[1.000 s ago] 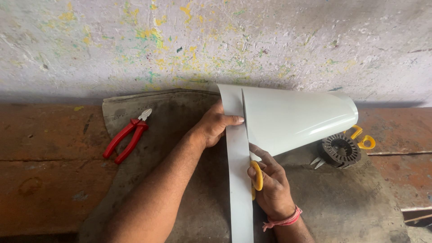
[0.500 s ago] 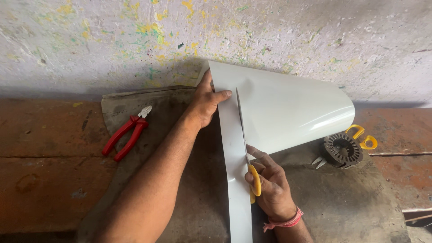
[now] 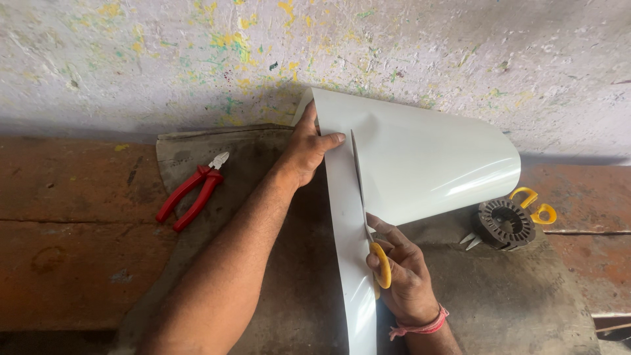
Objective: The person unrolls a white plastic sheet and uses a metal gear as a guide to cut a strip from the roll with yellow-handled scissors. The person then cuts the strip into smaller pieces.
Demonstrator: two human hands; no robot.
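A large white sheet (image 3: 427, 164) curls up against the wall, with a long narrow strip (image 3: 348, 263) of it running toward me. My left hand (image 3: 307, 148) grips the sheet's upper left edge, thumb on top. My right hand (image 3: 401, 273) holds yellow-handled scissors (image 3: 380, 263). Their blades (image 3: 358, 177) lie along a slit in the sheet, pointing away from me.
Red-handled pliers (image 3: 192, 190) lie on a grey mat (image 3: 250, 171) to the left. A dark round metal stator (image 3: 505, 223) and a second pair of yellow-handled scissors (image 3: 536, 205) sit at the right. The brown bench (image 3: 66, 230) meets a paint-speckled wall (image 3: 164, 59).
My left hand has slid farther away along the sheet's edge, lifting it higher against the wall. The scissors' blades have advanced up the slit, and the strip is longer.
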